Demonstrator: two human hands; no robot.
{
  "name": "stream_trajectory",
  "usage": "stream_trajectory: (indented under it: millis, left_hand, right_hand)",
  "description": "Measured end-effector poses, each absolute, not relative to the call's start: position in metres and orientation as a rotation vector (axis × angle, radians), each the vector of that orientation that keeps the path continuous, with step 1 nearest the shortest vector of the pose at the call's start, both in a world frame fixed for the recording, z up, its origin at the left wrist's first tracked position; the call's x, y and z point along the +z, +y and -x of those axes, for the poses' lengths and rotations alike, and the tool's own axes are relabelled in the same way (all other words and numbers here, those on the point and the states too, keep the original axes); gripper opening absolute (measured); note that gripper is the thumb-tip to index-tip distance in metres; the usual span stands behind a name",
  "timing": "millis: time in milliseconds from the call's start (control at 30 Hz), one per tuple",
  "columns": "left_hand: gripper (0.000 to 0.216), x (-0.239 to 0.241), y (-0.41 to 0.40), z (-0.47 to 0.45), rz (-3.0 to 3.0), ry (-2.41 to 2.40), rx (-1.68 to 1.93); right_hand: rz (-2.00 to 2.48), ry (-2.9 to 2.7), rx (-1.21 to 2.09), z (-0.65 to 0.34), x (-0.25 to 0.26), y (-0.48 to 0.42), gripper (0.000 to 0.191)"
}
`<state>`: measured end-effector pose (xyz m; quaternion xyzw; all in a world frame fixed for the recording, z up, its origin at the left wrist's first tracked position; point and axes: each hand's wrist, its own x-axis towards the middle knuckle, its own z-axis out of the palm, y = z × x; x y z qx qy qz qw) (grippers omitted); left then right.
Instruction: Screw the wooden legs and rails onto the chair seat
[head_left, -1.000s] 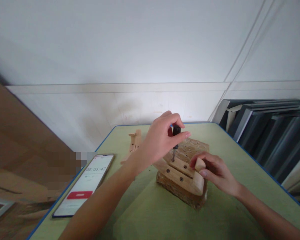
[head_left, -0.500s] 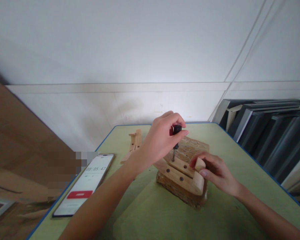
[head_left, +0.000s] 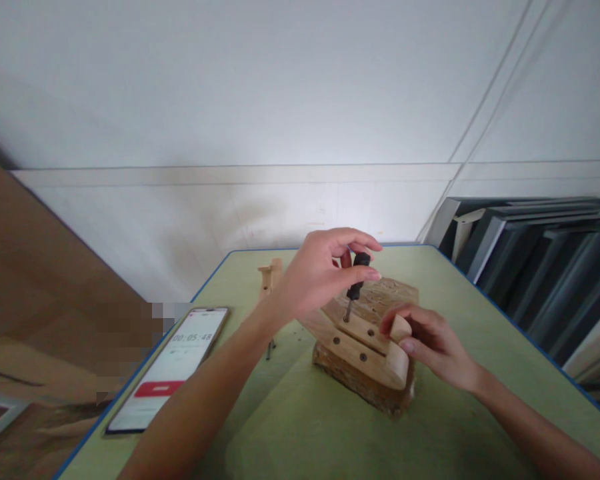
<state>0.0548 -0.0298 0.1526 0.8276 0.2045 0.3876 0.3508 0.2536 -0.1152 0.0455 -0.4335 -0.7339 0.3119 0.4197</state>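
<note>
My left hand [head_left: 320, 273] pinches the black handle of a small screwdriver [head_left: 355, 283], whose tip stands tilted on a light wooden piece [head_left: 360, 343] with several screw holes. That piece lies on a rough dark wooden block [head_left: 380, 387] on the green table [head_left: 300, 427]. My right hand [head_left: 427, 347] grips the right end of the light piece, fingers curled round a small raised wooden part.
A phone [head_left: 173, 367] showing a running timer lies at the table's left edge. Another light wooden part [head_left: 269, 277] rests at the back, and a loose screw [head_left: 269, 349] lies left of the block. Dark panels [head_left: 540, 260] lean at the right, beyond the table.
My left hand has shifted its fingers round the screwdriver handle and the tool now leans to the right. The loose screw has come into sight. The timer advanced one second.
</note>
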Motion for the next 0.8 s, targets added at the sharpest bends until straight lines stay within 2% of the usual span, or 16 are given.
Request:
stream_trajectory:
  millis: [300,800]
  left_hand:
    - [0.007,0.158,-0.027,-0.050,-2.263,0.546,0.990]
    - [0.016,0.163,-0.033,-0.047,-2.379,0.434,0.813]
  right_hand:
    - [1.079,-1.838,0.787,-0.253,0.046,-0.115,0.026]
    - [1.072,-1.836,0.796,-0.253,0.044,-0.114,0.023]
